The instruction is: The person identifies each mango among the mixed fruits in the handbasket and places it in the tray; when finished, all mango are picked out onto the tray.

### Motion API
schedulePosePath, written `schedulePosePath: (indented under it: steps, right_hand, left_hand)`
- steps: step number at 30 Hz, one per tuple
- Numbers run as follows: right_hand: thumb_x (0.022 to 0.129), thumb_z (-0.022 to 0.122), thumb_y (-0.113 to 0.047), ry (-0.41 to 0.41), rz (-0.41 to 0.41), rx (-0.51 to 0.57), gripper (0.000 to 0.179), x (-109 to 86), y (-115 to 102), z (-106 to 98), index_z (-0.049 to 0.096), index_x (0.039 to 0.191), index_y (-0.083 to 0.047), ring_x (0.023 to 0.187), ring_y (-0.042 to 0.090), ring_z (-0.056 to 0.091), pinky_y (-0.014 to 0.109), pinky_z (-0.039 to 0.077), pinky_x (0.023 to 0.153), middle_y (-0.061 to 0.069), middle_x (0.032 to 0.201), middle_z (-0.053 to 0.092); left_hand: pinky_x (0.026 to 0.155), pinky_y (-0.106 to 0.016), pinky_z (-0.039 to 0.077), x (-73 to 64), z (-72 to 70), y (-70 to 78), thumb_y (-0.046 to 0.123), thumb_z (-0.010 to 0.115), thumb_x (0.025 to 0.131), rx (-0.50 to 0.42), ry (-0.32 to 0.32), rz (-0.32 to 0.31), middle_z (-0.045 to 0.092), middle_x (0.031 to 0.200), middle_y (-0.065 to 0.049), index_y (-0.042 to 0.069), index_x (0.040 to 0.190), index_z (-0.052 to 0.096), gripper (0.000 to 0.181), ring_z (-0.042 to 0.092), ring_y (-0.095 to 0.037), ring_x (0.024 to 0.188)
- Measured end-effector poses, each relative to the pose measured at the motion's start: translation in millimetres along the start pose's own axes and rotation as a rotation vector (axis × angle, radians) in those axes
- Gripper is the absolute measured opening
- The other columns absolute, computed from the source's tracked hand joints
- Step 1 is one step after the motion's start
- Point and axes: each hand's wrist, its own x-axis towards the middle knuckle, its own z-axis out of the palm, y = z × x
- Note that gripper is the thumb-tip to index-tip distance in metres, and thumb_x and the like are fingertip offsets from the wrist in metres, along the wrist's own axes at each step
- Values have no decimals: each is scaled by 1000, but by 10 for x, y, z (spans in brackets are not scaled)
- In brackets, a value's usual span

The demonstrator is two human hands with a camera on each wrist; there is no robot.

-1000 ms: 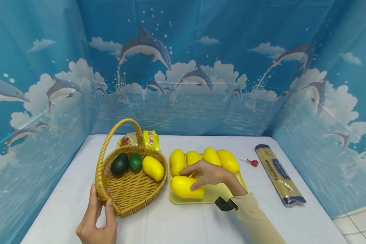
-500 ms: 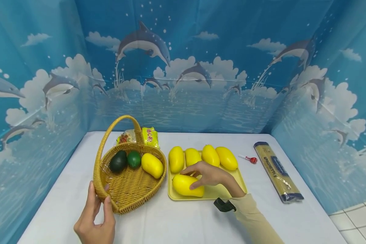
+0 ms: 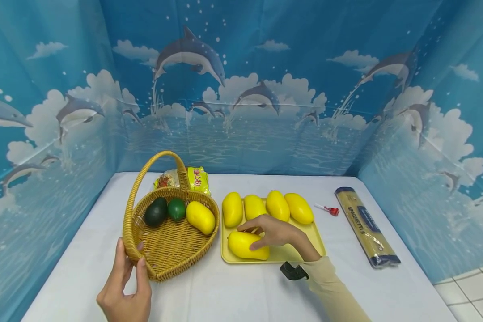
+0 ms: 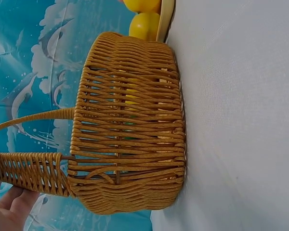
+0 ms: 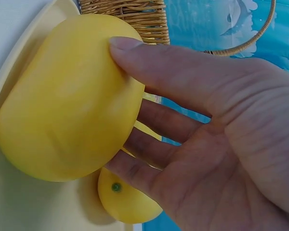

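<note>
In the head view, my left hand [image 3: 124, 286] grips the lower handle of a wicker basket [image 3: 177, 264], thumb in front and fingers round it. Inside the basket lie a dark avocado [image 3: 156, 212], a smaller green fruit [image 3: 177, 209] and a yellow mango [image 3: 201, 218]. My right hand [image 3: 275, 231] holds another mango [image 3: 241, 244] at the front left of a pale yellow tray [image 3: 294, 255]. In the right wrist view, the thumb lies on that mango's [image 5: 67, 101] near side and the fingers reach round behind. Several mangoes [image 3: 277, 205] line the tray's back.
Behind the basket lies a yellow food packet [image 3: 199, 180]. To the tray's right are a red lollipop [image 3: 333, 211] and a long spaghetti pack [image 3: 366, 228]. A blue dolphin-print curtain [image 3: 241, 112] surrounds the white table [image 3: 225, 295] at the back and sides.
The whole scene has shifted slightly up in the head view. Both hands keep their holds, and the held mango sits a touch further right in the tray than a second ago.
</note>
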Motion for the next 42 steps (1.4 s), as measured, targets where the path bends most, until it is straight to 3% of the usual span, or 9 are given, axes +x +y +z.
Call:
schedulePosePath:
  steps: [11,20,29,42]
  right_hand:
    - [98,81,-17,6,13,19,57,23,34,21,62,150,-2,132,35,65,48,58,110,13,150,65]
    - [97,84,-22,13,7,4,62,26,47,60,61,151,-2,137,32,62,49,56,113,13,152,64]
    - [96,84,-20,0,7,4,64,55,49,96,59,153,-2,138,29,61,42,55,114,11,155,62]
    - [99,81,-21,-20,-11,34,63,65,24,97,58,154,-1,142,32,58,50,52,117,13,155,61]
  left_hand:
    - [97,-10,52,1,9,-7,-33,74,75,-6,15,0,70,130,-31,2,156,54,90,64,11,122]
    - [97,-10,52,43,13,79,-36,73,73,-7,21,11,69,129,-33,-1,155,54,91,62,13,122]
    - [97,-10,51,65,10,145,-37,73,73,3,13,0,68,130,-35,-2,155,54,91,61,14,122]
    - [97,-10,51,42,15,78,-36,74,73,6,12,-3,69,129,-33,0,155,54,92,61,13,123]
